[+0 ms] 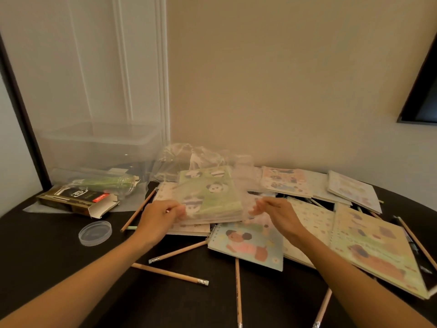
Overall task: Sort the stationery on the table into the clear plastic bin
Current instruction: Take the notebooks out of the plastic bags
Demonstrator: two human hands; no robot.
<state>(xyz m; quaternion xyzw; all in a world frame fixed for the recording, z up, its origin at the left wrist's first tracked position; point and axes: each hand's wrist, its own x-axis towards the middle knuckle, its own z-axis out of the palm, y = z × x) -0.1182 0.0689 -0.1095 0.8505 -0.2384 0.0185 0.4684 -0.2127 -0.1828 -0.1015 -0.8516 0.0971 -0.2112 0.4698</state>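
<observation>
A stack of green panda notebooks in a clear plastic wrapper (209, 197) is held just above the table's middle. My left hand (160, 215) grips its left edge and my right hand (274, 213) pinches its right edge. The clear plastic bin (99, 147) stands at the back left against the wall. More spiral notebooks (250, 242) lie spread over the right half of the dark table (47, 256). Several wooden pencils (170, 273) are scattered along the front.
An open dark cardboard box (75, 201) and a clear cup with green contents (106, 184) lie in front of the bin. A round clear lid (95, 233) sits on the left. Crumpled clear plastic (184, 157) is behind the stack.
</observation>
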